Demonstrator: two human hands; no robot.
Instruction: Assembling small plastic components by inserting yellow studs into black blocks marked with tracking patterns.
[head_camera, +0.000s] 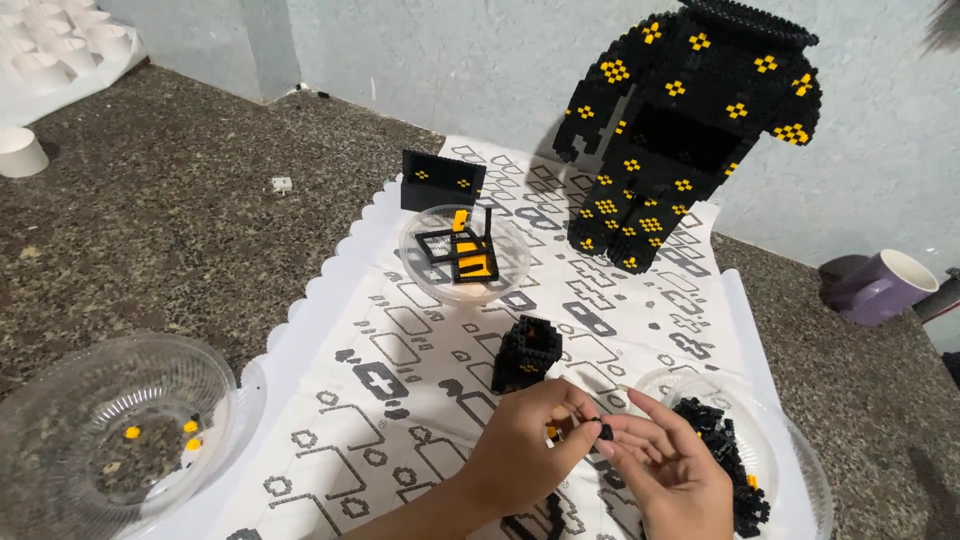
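Black small plastic building brick (605, 432) is pinched between the fingertips of both hands, low over the white printed paper sheet (400, 330).

The left hand (530, 440) comes from below and closes its thumb and fingers on the brick; the right hand (672, 468) meets it from the right side, its fingers also closed on the same brick; just behind the hands a small black block assembly (527, 353) stands on the sheet; a clear plastic bowl of loose black bricks (735, 460) is right beside the right hand; a tall black and yellow brick figure (680, 130) stands near the wall; another clear bowl with few yellow pieces (110, 430) is well apart on the left.
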